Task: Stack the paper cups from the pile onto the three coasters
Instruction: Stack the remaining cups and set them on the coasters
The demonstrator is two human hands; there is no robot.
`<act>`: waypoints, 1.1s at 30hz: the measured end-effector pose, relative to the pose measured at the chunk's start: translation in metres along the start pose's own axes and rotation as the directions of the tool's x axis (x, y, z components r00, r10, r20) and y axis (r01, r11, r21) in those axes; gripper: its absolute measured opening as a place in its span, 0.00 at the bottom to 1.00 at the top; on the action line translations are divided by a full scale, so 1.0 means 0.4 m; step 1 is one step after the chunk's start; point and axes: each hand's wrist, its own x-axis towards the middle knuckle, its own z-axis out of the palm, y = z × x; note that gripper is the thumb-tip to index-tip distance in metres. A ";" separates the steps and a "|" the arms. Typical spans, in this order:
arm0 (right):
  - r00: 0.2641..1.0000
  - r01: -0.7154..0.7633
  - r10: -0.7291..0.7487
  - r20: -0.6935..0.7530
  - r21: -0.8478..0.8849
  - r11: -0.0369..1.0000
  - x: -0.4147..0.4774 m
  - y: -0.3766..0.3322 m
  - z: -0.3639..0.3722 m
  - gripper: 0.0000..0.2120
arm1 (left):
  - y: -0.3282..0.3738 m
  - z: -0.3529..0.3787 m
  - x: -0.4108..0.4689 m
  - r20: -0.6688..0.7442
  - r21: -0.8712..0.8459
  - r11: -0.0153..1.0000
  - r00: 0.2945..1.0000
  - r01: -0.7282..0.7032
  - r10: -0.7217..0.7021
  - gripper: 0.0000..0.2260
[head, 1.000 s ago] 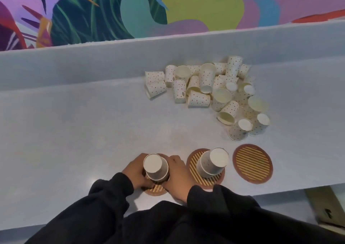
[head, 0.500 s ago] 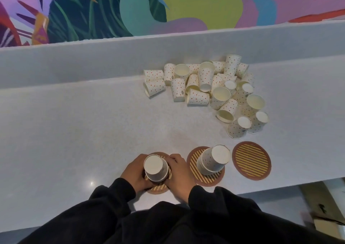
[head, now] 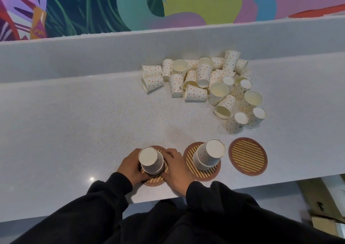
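A bright mural of leaves and colour patches [head: 168, 2] fills the wall behind a pale grey speckled table [head: 74, 122]. Down at the near edge, both hands are on the job: the left hand [head: 130, 169] and the right hand [head: 175, 169] sit either side of an upside-down stack of dotted cups [head: 151, 160], which stands on the left coaster [head: 155, 181]. The left fingers [head: 139, 176] curl in against the stack's lower wall, the right fingers [head: 168, 155] wrap round its far side, so the stack is clasped between the two hands, base up. Black sleeves [head: 214, 199] cover both arms.

Just to the right of the right hand, a second inverted stack [head: 209, 155] stands on the middle coaster [head: 190, 154], leaning a little away from the fingers. Beyond that, the right coaster [head: 248, 157] lies bare, striped face showing.

Well beyond the fingers, up and to the right, the pile of loose cups [head: 205, 83] sprawls across the table, some on their sides, some mouth up, some base up. Its nearest cups sit just beyond the right coaster.
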 end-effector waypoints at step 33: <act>0.990 -0.129 0.139 0.009 -0.311 0.942 -0.223 0.067 -0.019 0.33 | -0.037 0.033 -0.013 -0.028 -0.036 0.999 1.000 0.007 -0.008 0.38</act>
